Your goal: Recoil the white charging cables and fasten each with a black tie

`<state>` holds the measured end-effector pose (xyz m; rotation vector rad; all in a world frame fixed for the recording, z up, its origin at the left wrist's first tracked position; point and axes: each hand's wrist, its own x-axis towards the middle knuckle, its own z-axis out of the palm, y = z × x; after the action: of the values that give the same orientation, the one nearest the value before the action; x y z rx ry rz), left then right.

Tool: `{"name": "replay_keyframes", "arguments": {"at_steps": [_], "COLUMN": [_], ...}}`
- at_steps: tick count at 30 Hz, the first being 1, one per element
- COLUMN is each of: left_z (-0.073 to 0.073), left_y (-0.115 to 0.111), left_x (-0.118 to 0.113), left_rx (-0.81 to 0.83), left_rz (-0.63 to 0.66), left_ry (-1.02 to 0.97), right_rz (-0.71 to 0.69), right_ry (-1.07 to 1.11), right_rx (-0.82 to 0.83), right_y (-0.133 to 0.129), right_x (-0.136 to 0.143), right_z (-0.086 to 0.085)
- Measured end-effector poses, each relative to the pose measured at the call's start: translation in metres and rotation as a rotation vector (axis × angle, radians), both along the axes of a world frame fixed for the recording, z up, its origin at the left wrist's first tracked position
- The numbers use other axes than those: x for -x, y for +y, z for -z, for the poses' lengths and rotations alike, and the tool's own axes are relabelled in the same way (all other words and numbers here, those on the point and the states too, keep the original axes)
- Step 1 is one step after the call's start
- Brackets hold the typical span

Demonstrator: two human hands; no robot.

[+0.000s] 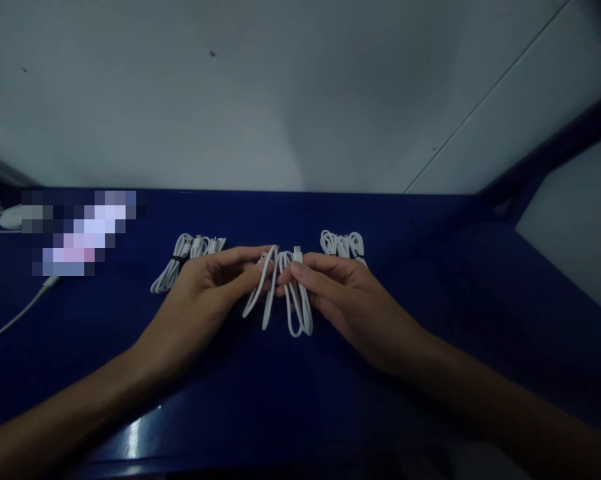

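Observation:
Between my two hands hangs a white USB cable (291,313), folded into several loose loops above the blue table. My left hand (215,283) pinches the end with the metal USB plug, thumb and fingers closed on it. On the other side, my right hand (338,283) grips the second plug and the loops beside it, the plug's tip pointing up. No tie shows around this cable. Behind my left hand lie bundled white cables (166,275) with a black tie. More coiled white cables (341,244), also with a black tie, lie behind my right hand.
The glossy blue table (280,413) runs back to a pale wall (260,107). At the left, a pixelated bright object (93,230) has a white cord (23,317) attached. A blue frame bar (540,167) rises at the right.

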<state>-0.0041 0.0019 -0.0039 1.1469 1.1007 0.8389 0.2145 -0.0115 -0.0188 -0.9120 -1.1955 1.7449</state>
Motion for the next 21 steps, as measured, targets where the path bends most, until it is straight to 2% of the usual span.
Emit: {"name": "replay_keyframes", "arguments": {"at_steps": [4,9,14,21], "left_z": [0.0035,0.0042,0.0027,0.0031], "left_y": [0.0048,0.0054,0.0048,0.0097], "left_x": [0.0002,-0.0022,0.0005,0.0052], "left_rx": [0.093,0.134,0.030,-0.062], "left_rz": [-0.033,0.048,0.047,0.063], "left_ry": [-0.089,-0.182,-0.002,0.083], "right_rz": [0.021,0.067,0.081,0.127], "right_ry": [0.019,-0.008,-0.025,-0.111], "right_rx": [0.015,-0.015,-0.036,-0.064], "right_y": [0.0013,0.0000,-0.0008,-0.0012], "right_x": [0.0000,0.0001,-0.0008,-0.0027], "right_z": [0.0005,-0.0013,-0.0022,0.0015]}}
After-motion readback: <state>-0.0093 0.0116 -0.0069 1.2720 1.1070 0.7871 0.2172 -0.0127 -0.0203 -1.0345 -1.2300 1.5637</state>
